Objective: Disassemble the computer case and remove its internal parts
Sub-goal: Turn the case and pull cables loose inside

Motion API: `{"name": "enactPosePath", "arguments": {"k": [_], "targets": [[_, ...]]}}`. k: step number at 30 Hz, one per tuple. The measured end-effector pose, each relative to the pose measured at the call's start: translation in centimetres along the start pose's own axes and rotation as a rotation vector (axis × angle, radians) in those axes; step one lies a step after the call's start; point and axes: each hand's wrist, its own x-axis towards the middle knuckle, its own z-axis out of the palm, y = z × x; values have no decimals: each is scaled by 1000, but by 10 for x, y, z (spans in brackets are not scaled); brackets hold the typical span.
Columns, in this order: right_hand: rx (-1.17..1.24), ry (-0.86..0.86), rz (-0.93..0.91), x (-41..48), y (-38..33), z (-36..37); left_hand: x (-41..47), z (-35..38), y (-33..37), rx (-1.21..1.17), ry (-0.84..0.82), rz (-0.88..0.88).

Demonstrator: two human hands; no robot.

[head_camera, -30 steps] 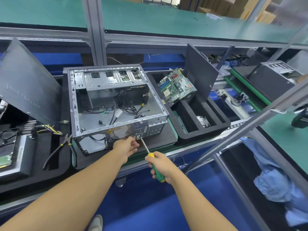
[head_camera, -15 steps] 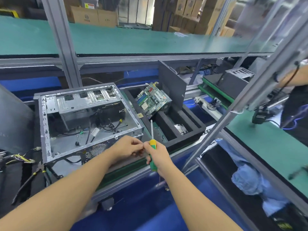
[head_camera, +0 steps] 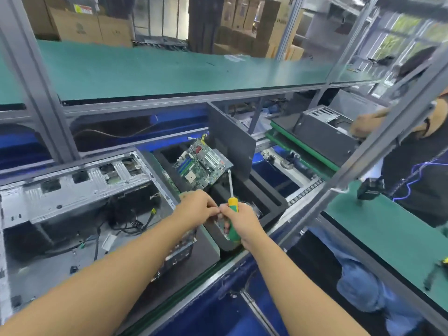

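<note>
Right hand (head_camera: 242, 221) gripping screwdriver (head_camera: 232, 202), centre; left hand (head_camera: 196, 209) curled beside, hold unclear. Green-matted shelf (head_camera: 169, 71) above, cardboard boxes (head_camera: 92, 27) upper left.

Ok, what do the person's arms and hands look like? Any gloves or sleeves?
No gloves: the left hand and the right hand are bare. Both forearms are bare too, right down to the picture's bottom edge, so no sleeve shows. No watch, bracelet or wrist strap shows. Rings are too small to tell.
</note>
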Motion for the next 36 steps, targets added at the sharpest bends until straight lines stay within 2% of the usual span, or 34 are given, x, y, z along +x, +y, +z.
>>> {"name": "enactPosePath", "arguments": {"k": [3, 6, 9, 16, 22, 25, 29, 31, 34, 36], "targets": [[-95, 43, 42, 22, 9, -9, 29, 3, -4, 140, -99, 21], [-322, 102, 126, 44, 30, -23, 51, 16, -18, 197, -201, -8], [-438, 80, 255, 69, 57, -32, 67, 29, -30, 290, -298, -60], [-572, -45, 397, 143, 98, -34, 100, 40, -44, 420, -373, -253], [-615, -126, 463, 182, 112, -30, 114, 40, -55, 380, -382, -393], [-560, -188, 447, 186, 108, -29, 116, 37, -58, 326, -329, -433], [-492, -263, 226, 185, 83, -19, 114, 23, -59, 177, -171, -346], [-416, -285, 141, 182, 67, -8, 108, 14, -56, 114, -56, -269], [-310, -386, 133, 173, 50, 16, 92, 1, -55, 52, 171, -169], [-401, -445, 91, 163, 44, 33, 79, -7, -57, 20, 338, -124]]}}
